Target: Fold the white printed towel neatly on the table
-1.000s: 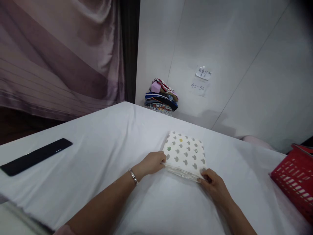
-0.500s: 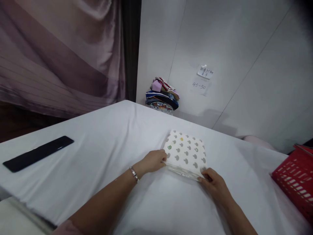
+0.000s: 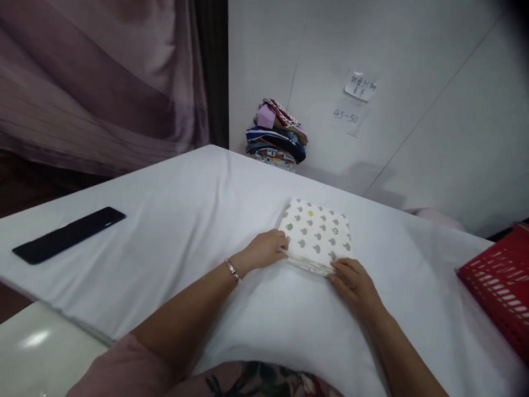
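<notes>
A folded white cloth [image 3: 317,234] with grey prints lies flat on the white-covered table [image 3: 173,220]. My left hand [image 3: 264,249] rests at its near left corner, fingers curled against the folded edge. My right hand [image 3: 354,281] is at the near right corner, fingers bent and pinching the stacked layers. A silver bracelet [image 3: 232,270] sits on my left wrist.
A stack of folded colourful clothes [image 3: 276,135] stands at the table's far edge against the wall. A red plastic basket [image 3: 500,284] is at the right. A long black flat object [image 3: 68,234] lies at the left. Paper notes [image 3: 359,91] hang on the wall.
The view has pulled back and tilted down, showing my sleeve and patterned clothing. Both hands stay at the cloth's near corners; the right hand has shifted slightly inward along the edge.
</notes>
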`<action>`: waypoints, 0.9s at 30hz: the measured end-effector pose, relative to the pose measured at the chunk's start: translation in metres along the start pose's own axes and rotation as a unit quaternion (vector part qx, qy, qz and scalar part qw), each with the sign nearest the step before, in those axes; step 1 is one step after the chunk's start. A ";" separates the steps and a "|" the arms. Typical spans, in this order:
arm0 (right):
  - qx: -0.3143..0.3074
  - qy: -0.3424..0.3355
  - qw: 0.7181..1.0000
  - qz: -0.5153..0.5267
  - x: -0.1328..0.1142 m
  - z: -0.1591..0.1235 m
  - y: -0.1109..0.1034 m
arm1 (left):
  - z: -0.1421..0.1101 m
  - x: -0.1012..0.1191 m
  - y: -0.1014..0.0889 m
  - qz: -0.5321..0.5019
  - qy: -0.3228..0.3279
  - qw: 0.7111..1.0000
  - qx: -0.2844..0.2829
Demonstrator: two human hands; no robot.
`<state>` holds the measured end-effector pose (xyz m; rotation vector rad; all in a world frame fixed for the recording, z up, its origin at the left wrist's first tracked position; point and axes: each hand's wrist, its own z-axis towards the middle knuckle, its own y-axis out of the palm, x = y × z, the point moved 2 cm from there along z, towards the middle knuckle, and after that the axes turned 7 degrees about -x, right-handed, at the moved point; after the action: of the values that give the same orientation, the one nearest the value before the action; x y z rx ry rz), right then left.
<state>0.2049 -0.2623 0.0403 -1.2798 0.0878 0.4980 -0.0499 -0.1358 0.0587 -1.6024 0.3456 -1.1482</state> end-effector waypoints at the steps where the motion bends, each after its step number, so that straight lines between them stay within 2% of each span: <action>1: -0.003 0.003 1.000 0.003 0.000 0.000 0.000 | 0.000 0.000 0.000 0.002 0.003 1.000 0.001; 10: 0.001 0.004 1.000 0.010 0.003 0.001 0.001 | 0.000 0.004 -0.003 0.010 0.009 1.000 0.001; 17: 0.017 0.001 1.000 0.013 0.006 0.000 0.004 | 0.002 0.003 0.004 0.007 0.030 0.999 0.029; 27: 0.023 0.005 1.000 0.014 0.007 -0.001 0.006 | 0.003 0.004 0.008 0.032 0.033 0.999 0.025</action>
<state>0.2086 -0.2599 0.0326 -1.2372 0.1257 0.5113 -0.0426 -0.1398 0.0534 -1.5011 0.4054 -1.1533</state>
